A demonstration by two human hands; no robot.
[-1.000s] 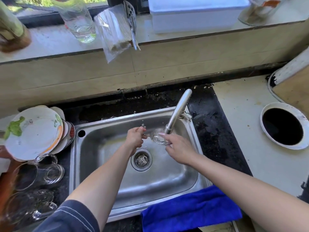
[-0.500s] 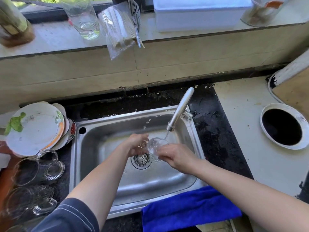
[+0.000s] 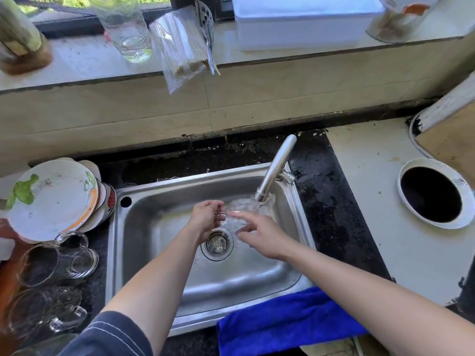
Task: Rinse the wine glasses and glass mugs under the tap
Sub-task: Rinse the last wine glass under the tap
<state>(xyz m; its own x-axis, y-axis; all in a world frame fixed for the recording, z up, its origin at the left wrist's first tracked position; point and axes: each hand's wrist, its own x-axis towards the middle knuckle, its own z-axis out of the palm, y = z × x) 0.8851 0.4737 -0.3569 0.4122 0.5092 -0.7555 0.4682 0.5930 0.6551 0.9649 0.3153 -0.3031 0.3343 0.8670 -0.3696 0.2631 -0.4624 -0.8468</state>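
Head view, looking down into the sink. Glass mug [image 3: 248, 209]: held over the basin near its back right corner, directly under the spout of the tap [image 3: 277, 165], tipped on its side rather than upright. White, churning water shows in and around it; motion blur hides finer detail.

Left hand [image 3: 205, 220]: fingers curled, pinching the mug by the handle on the mug's left side.

Right hand [image 3: 261, 236]: spread wide, fingers [image 3: 232, 214] straight and reaching across the near side of the mug. Whether they are touching the glass or are just beside it cannot be told. This hand grasps nothing.

Sink [image 3: 154, 253]: stainless steel, single basin. Drain strainer [image 3: 217, 242] sits at the centre of the floor, below both hands.

Blue cloth [image 3: 285, 322]: draped over the front rim of the sink at its right corner.

Counter left of the sink: a stack of plates [image 3: 51, 199] leaning near the back left corner of the sink. In front of the stack, several more glass mugs [image 3: 56, 260] lie on their sides, close together.

Counter right of the sink: a round hole [image 3: 434, 194] with a white rim, well apart from the basin.

Windowsill behind: a clear plastic bag [image 3: 182, 47] overhanging the ledge's front edge, and a white box [image 3: 295, 21] to its right.
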